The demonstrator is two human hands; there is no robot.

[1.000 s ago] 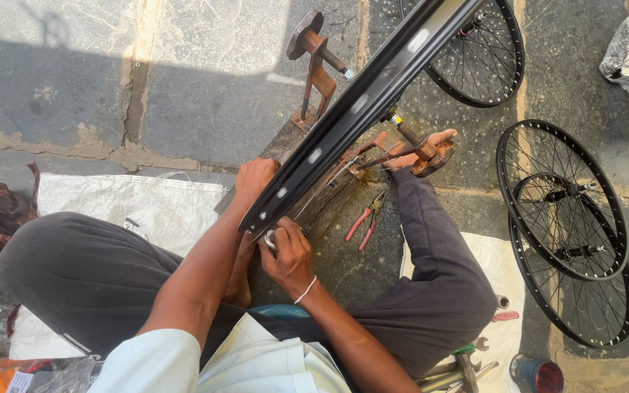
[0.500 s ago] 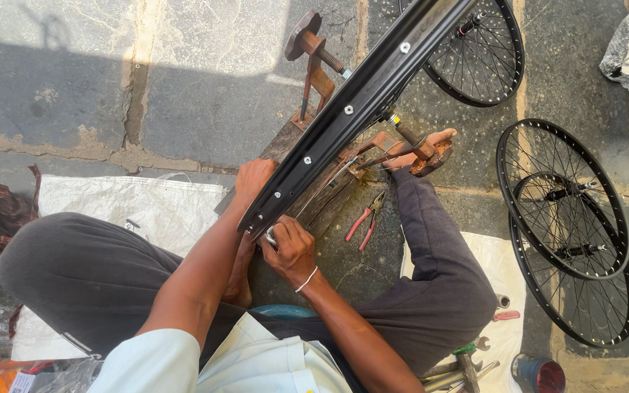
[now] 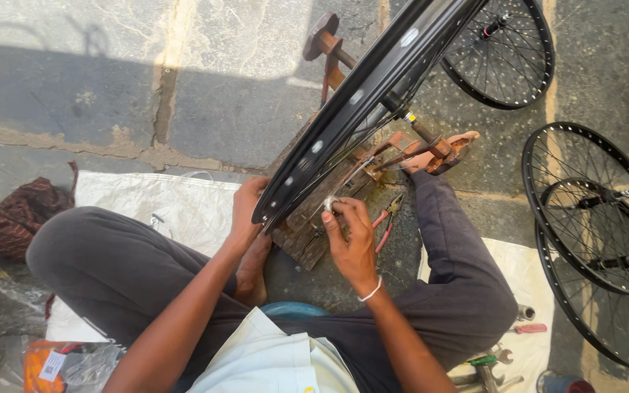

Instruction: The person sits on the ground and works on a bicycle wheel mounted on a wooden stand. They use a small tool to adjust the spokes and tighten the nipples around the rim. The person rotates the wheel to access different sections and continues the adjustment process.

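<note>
Since a moment ago your right hand [image 3: 351, 244] is lifting clear of the black rim [image 3: 362, 109], pinching a small silvery tool [image 3: 330, 204] beside it, while your left hand [image 3: 247, 211] is clasping the rim's near edge, steadying it on the rusty stand [image 3: 373, 156].

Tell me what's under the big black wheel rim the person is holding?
Under the black wheel rim sits a rusty truing stand on a wooden block, with red-handled pliers beside. The stand's middle is hidden by the rim.

Pavement [image 3: 111, 109]: white sacks [image 3: 169, 200], wheels [image 3: 591, 211], pliers [image 3: 386, 218].
</note>
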